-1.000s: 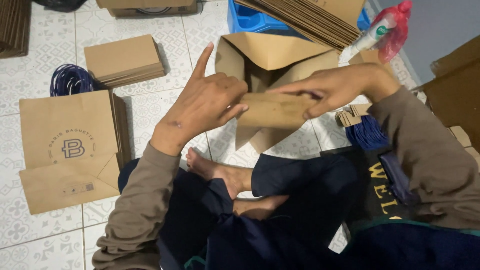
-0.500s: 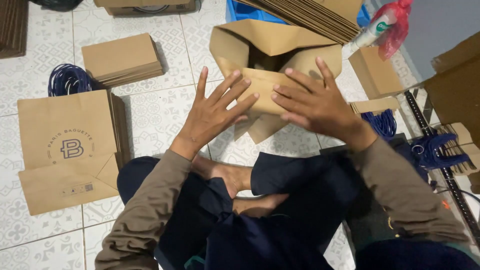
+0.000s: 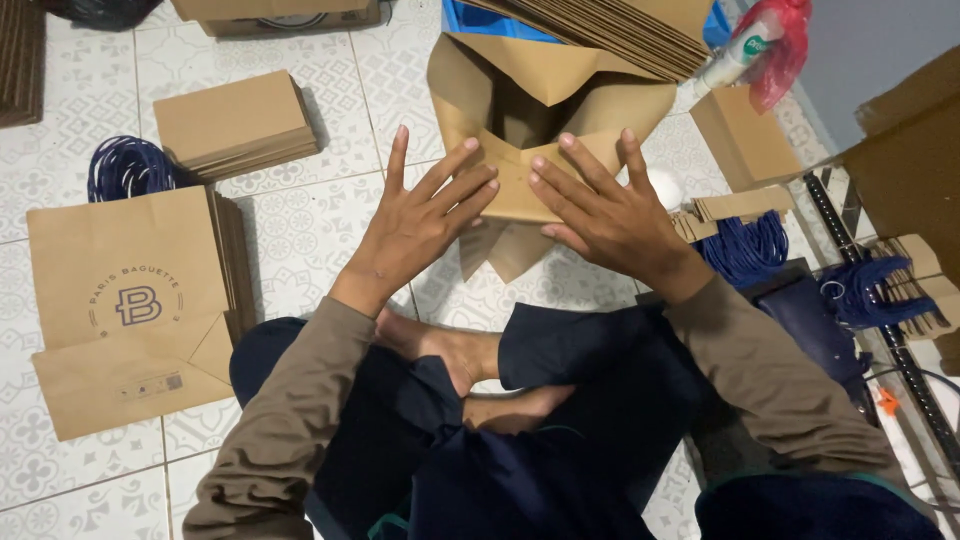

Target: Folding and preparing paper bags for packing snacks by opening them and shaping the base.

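I press my left hand (image 3: 425, 225) and right hand (image 3: 610, 215), fingers spread flat, grasping nothing, onto the half-folded brown paper bag (image 3: 520, 150) on the tiled floor (image 3: 310, 220).

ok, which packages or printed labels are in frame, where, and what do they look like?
Stack of printed bags: far left on the floor, flat brown paper, dark round logo.
Plain flat stack: upper left, brown.
Unfinished bag: under left hand and right hand, brown, part folded.
Bottle: top right, white with green label, beside red plastic.

Matt brown kraft paper forms the half-folded bag (image 3: 540, 130), which lies on a glossy patterned ceramic tile floor (image 3: 320, 220).
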